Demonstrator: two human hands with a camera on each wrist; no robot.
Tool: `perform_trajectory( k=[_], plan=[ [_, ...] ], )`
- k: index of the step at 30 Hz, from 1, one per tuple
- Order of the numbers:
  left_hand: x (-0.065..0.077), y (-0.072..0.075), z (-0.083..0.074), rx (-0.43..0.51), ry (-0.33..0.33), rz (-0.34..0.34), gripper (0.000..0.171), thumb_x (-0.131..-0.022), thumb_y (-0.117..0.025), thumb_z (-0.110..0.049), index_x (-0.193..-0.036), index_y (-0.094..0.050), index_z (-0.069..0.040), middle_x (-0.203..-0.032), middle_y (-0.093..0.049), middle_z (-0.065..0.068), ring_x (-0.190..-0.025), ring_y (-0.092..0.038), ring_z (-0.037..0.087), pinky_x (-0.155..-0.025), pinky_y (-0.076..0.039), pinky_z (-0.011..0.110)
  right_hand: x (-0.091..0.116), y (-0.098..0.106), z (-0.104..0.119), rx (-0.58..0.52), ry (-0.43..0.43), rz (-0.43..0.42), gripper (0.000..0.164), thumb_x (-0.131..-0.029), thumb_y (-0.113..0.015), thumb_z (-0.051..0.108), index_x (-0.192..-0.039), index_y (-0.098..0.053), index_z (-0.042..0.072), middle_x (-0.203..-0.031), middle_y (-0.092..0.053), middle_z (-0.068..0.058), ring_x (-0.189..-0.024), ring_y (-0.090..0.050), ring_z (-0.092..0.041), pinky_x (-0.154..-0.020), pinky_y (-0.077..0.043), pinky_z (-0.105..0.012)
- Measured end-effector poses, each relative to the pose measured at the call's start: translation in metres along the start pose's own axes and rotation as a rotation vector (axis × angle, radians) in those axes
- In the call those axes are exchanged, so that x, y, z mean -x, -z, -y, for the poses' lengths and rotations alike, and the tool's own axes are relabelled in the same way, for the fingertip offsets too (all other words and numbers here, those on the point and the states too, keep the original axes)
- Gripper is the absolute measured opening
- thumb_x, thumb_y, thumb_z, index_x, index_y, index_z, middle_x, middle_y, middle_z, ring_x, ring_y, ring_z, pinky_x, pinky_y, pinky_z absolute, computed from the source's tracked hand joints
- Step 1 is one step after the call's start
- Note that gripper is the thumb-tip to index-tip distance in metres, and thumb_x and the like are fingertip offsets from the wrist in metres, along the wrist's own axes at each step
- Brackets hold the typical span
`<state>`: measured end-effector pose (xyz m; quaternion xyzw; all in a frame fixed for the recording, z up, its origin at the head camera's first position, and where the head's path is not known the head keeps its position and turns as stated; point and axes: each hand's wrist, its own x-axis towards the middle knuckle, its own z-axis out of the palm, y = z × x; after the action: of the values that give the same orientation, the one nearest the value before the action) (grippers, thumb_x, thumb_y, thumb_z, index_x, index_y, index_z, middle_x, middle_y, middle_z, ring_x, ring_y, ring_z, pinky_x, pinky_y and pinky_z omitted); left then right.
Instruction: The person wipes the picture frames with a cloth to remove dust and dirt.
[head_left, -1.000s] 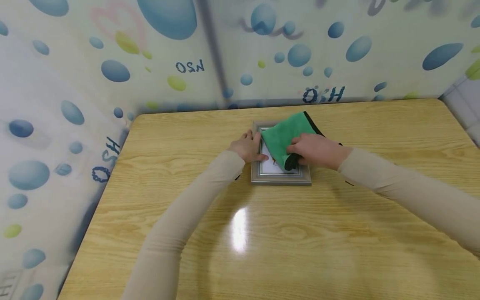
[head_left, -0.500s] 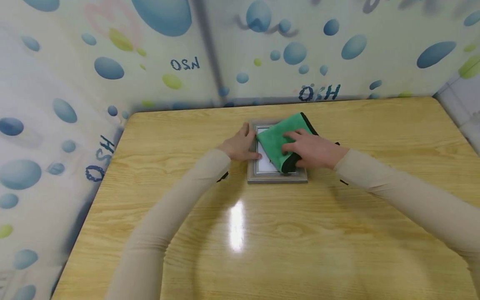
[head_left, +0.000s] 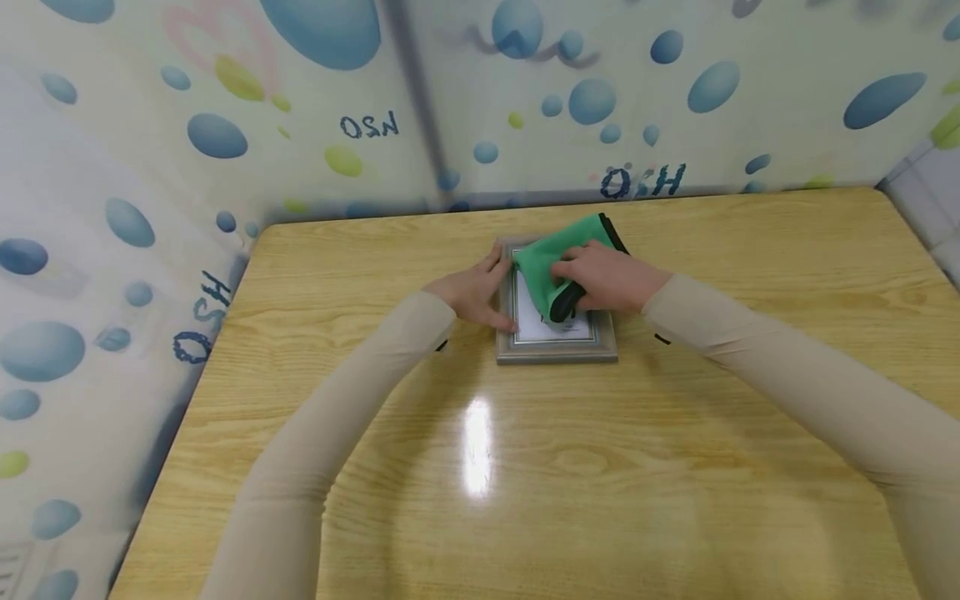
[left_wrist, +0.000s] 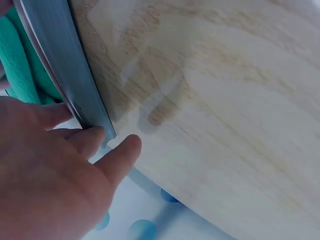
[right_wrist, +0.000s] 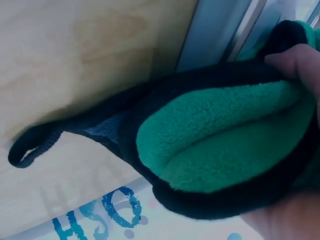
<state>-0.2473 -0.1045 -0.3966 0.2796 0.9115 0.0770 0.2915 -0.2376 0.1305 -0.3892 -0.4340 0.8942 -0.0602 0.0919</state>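
A picture frame (head_left: 558, 355) with a silvery-brown border lies flat on the table, glass side up, a white picture showing at its lower part. My left hand (head_left: 468, 293) rests against its left border, fingers spread. In the left wrist view fingertips touch the border (left_wrist: 65, 55), while one finger extends past its corner. My right hand (head_left: 615, 279) grips a green cloth (head_left: 546, 260) with black edging over the frame's upper part, hiding much of the picture. The right wrist view shows the fluffy cloth (right_wrist: 225, 135) folded over, its black hanging loop (right_wrist: 22, 155) sticking out.
The wooden table (head_left: 585, 475) spreads around the frame. Behind it and at the left stands a wall (head_left: 300, 108) covered in blue and green spots and lettering. White tiles (head_left: 933, 208) show at the right edge.
My right hand has slid the cloth up and slightly left across the frame, uncovering more of the picture's lower part. My left hand has shifted slightly outward along the left border.
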Motion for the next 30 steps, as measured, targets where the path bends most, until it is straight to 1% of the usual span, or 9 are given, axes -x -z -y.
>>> perform_trajectory(
  k=[3, 6, 10, 16, 22, 26, 28, 30],
  plan=[
    [0.001, 0.002, -0.002, -0.021, 0.005, 0.014, 0.115, -0.082, -0.069, -0.057, -0.153, 0.002, -0.003, -0.155, 0.023, 0.018, -0.145, -0.003, 0.029, -0.114, -0.017, 0.036, -0.007, 0.001, -0.002, -0.003, -0.031, 0.009, 0.038, -0.081, -0.080, 0.012, -0.112, -0.061, 0.003, -0.108, -0.063, -0.016, -0.104, -0.056, -0.035, -0.094, -0.040, -0.050],
    [0.001, 0.001, -0.003, -0.039, 0.000, 0.015, 0.115, -0.082, -0.069, -0.057, -0.153, 0.003, -0.003, -0.155, 0.023, 0.019, -0.144, -0.009, 0.032, -0.114, -0.019, 0.038, -0.011, 0.002, -0.001, 0.010, -0.053, 0.027, 0.036, -0.082, -0.078, 0.013, -0.112, -0.060, 0.004, -0.107, -0.063, -0.017, -0.104, -0.055, -0.035, -0.094, -0.039, -0.051],
    [0.002, 0.000, -0.002, -0.066, -0.001, 0.016, 0.115, -0.083, -0.067, -0.059, -0.153, 0.004, -0.003, -0.155, 0.024, 0.020, -0.145, -0.007, 0.030, -0.115, -0.016, 0.040, -0.012, 0.002, 0.002, 0.028, -0.052, 0.047, 0.035, -0.083, -0.077, 0.013, -0.113, -0.060, 0.004, -0.107, -0.063, -0.018, -0.102, -0.056, -0.035, -0.092, -0.041, -0.051],
    [0.003, 0.001, -0.002, -0.110, 0.016, 0.028, 0.117, -0.082, -0.064, -0.064, -0.153, 0.006, -0.003, -0.155, 0.024, 0.019, -0.145, -0.002, 0.026, -0.116, -0.009, 0.040, -0.006, 0.000, 0.010, 0.072, 0.014, 0.049, 0.036, -0.082, -0.078, 0.010, -0.113, -0.060, 0.004, -0.109, -0.064, -0.019, -0.101, -0.059, -0.035, -0.088, -0.044, -0.049],
    [0.001, 0.001, -0.003, -0.125, 0.032, 0.031, 0.118, -0.081, -0.064, -0.065, -0.153, 0.007, -0.004, -0.155, 0.024, 0.018, -0.145, -0.005, 0.025, -0.116, -0.006, 0.039, 0.007, -0.002, 0.026, 0.121, 0.120, 0.049, 0.032, -0.081, -0.079, 0.011, -0.106, -0.060, 0.005, -0.101, -0.066, -0.015, -0.091, -0.062, -0.031, -0.083, -0.047, -0.046],
    [0.001, 0.000, -0.002, -0.115, 0.028, 0.019, 0.116, -0.081, -0.065, -0.064, -0.154, 0.004, -0.006, -0.156, 0.022, 0.019, -0.146, -0.005, 0.024, -0.116, -0.005, 0.039, 0.018, -0.005, 0.034, 0.103, 0.198, 0.023, 0.030, -0.079, -0.080, 0.009, -0.102, -0.061, 0.006, -0.098, -0.067, -0.011, -0.086, -0.062, -0.030, -0.081, -0.049, -0.045],
    [0.001, -0.001, -0.001, -0.109, 0.022, 0.017, 0.116, -0.081, -0.066, -0.064, -0.154, 0.004, -0.007, -0.156, 0.022, 0.019, -0.145, -0.006, 0.025, -0.116, -0.004, 0.040, 0.021, -0.005, 0.036, 0.084, 0.210, 0.011, 0.029, -0.079, -0.080, 0.008, -0.102, -0.063, 0.005, -0.101, -0.067, -0.011, -0.088, -0.062, -0.031, -0.082, -0.049, -0.045],
    [0.001, -0.001, -0.001, -0.106, 0.018, 0.016, 0.115, -0.081, -0.065, -0.064, -0.154, 0.004, -0.007, -0.155, 0.022, 0.019, -0.145, -0.007, 0.025, -0.116, -0.004, 0.040, 0.023, -0.005, 0.035, 0.060, 0.205, 0.000, 0.029, -0.079, -0.080, 0.008, -0.104, -0.064, 0.005, -0.104, -0.067, -0.012, -0.091, -0.062, -0.032, -0.083, -0.050, -0.045]
  ],
)
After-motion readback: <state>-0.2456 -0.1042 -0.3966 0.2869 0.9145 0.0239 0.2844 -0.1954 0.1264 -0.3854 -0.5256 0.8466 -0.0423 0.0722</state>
